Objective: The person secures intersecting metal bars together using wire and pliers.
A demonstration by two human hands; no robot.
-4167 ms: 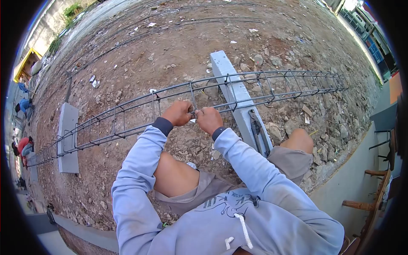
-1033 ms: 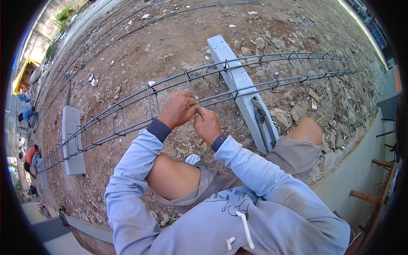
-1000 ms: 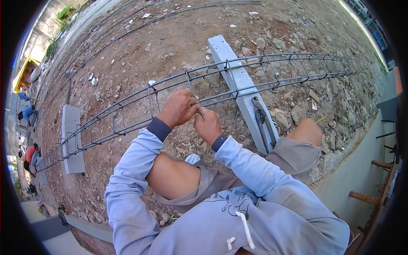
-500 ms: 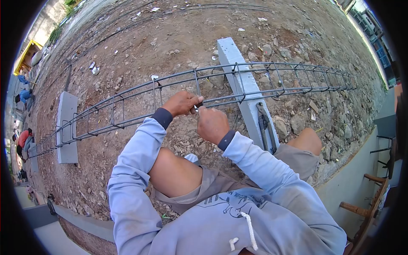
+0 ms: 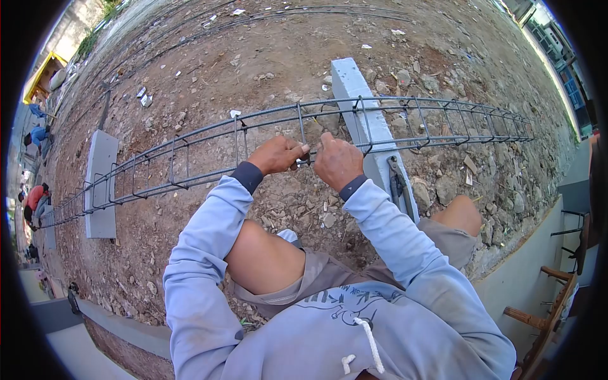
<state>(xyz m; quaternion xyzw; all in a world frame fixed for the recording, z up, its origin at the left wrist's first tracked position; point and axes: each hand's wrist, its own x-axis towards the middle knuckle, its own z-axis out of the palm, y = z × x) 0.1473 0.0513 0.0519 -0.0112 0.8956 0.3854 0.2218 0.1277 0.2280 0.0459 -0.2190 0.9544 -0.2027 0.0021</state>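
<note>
A long rebar cage (image 5: 253, 119) of lengthwise bars and square stirrups runs across the view, resting on pale blocks. My left hand (image 5: 277, 155) is closed at the cage's near bar, thumb and fingers pinched beside a stirrup. Just right of it, my right hand (image 5: 339, 163) is curled closed at the same bar, its thumb side upward. Something small and dark shows between the two hands, too hidden to name. On the nearer pale block (image 5: 354, 82), right of my right hand, lies a pair of nippers (image 5: 399, 183) with dark handles.
Another pale block (image 5: 101, 155) supports the cage to the left. Loose bars (image 5: 234, 26) lie on the stony ground beyond. Several people, one in a red top (image 5: 35, 196), are at the far left. A wooden chair (image 5: 551, 310) stands at lower right.
My right hand has moved right and slightly up along the near bar, turning its knuckles upward. My left hand stays at the bar, shifted slightly right in view. The camera view has shifted slightly.
</note>
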